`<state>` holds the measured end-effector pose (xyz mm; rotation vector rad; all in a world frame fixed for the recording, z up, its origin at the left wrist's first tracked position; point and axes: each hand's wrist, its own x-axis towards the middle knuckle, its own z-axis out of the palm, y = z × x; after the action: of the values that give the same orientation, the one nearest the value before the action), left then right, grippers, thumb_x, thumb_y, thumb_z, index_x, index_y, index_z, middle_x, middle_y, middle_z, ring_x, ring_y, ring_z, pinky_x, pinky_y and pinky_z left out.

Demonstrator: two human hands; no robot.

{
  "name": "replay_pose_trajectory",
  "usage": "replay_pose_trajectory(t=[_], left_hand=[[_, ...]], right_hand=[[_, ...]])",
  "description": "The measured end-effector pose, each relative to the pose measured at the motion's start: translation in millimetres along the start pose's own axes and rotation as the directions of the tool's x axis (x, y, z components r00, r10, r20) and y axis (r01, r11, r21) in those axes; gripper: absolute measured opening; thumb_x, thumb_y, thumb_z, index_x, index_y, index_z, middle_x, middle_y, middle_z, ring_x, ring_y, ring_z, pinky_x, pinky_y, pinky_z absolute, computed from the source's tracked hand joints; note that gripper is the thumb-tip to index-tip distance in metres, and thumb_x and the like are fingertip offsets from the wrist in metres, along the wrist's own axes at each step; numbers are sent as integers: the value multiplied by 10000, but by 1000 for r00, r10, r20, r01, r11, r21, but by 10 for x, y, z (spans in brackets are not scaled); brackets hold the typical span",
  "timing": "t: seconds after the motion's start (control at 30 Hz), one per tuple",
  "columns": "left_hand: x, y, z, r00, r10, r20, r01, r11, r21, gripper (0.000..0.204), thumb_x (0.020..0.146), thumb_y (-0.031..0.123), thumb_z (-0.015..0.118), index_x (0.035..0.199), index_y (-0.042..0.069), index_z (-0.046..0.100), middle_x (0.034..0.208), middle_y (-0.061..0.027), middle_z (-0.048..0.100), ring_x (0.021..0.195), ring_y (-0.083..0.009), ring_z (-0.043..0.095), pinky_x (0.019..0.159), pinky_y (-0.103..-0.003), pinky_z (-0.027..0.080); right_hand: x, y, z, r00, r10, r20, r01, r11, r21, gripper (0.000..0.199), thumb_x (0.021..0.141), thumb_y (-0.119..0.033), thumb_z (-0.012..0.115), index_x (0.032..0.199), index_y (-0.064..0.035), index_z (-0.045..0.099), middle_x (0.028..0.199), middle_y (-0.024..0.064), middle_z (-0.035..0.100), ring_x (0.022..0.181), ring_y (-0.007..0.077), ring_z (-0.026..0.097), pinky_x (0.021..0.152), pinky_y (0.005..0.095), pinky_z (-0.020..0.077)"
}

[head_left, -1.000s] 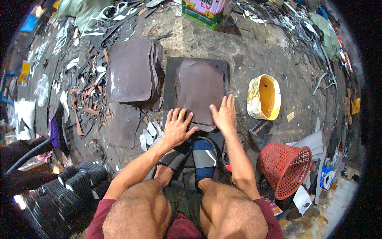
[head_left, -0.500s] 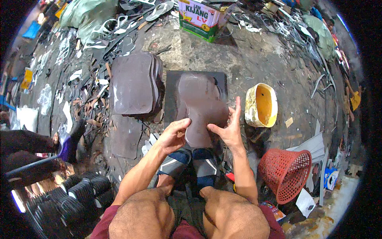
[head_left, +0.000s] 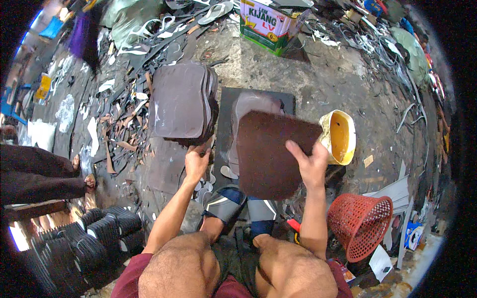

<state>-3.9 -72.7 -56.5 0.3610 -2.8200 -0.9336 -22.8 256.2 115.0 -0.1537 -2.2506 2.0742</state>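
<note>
My right hand (head_left: 313, 164) grips the right edge of a dark brown sole sheet (head_left: 271, 154), thumb on top, its wide matte face turned up. It hangs over a black board (head_left: 228, 104) on the ground, where paler brown sole-shaped sheets (head_left: 256, 103) lie partly hidden beneath it. At the near edge of a stack of brown sole sheets (head_left: 179, 102) is my left hand (head_left: 197, 161), its thumb and fingers a little apart. Shadow hides whether its fingertips touch the stack. Right of the held sheet stands a cut-down container (head_left: 340, 136) with yellowish contents.
A red plastic basket (head_left: 360, 226) lies tilted at the right. A square tin (head_left: 266, 27) stands at the far side. Offcuts (head_left: 119, 124) litter the left ground, with rows of black soles (head_left: 94, 238) nearer. Another person's legs (head_left: 42, 174) are at the left.
My left hand has let go of the brown sheet and moved left to the stack. My right hand now holds a sheet alone, broad face up. The purple item at left has moved farther away.
</note>
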Motion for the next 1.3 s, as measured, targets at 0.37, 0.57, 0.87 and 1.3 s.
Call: replay_pose_trajectory(t=[0.37,0.57,0.87,1.3], left_hand=[[-54,588,503,989,23,145,18,960,-278,577,901,387,799,1331,18,687,1155,-207,661,1059,-319,657,925,-415,530],[315,927,686,964,237,121,-233,971,-50,590,825,238,821,1341,37,617,1331,-162,570,1251,-386,527,1027,-474,472],[-206,1539,25,522,853,15,-721,451,-526,250,753,14,766,966,105,675,1056,-79,680,985,-344,662,867,-453,525],[115,2226,-894,762,270,588,492,348,-798,255,878,28,829,1078,17,671,954,-73,761,850,-145,737,774,-284,610]], right_hand=[[51,1442,472,998,-22,52,47,832,-553,579,851,-254,800,1378,-98,618,1308,159,656,1194,363,605,1035,478,485],[-273,1519,668,981,-2,193,149,647,-748,574,882,-323,753,1408,-129,626,1539,199,510,1449,408,426,1151,542,381],[283,557,-149,870,493,12,-422,730,537,407,994,-211,691,1321,25,641,1171,94,742,1001,190,709,910,345,555],[-309,-605,-11,990,61,130,-67,997,36,231,998,-182,704,1123,10,733,1000,81,758,918,165,683,863,301,522]])
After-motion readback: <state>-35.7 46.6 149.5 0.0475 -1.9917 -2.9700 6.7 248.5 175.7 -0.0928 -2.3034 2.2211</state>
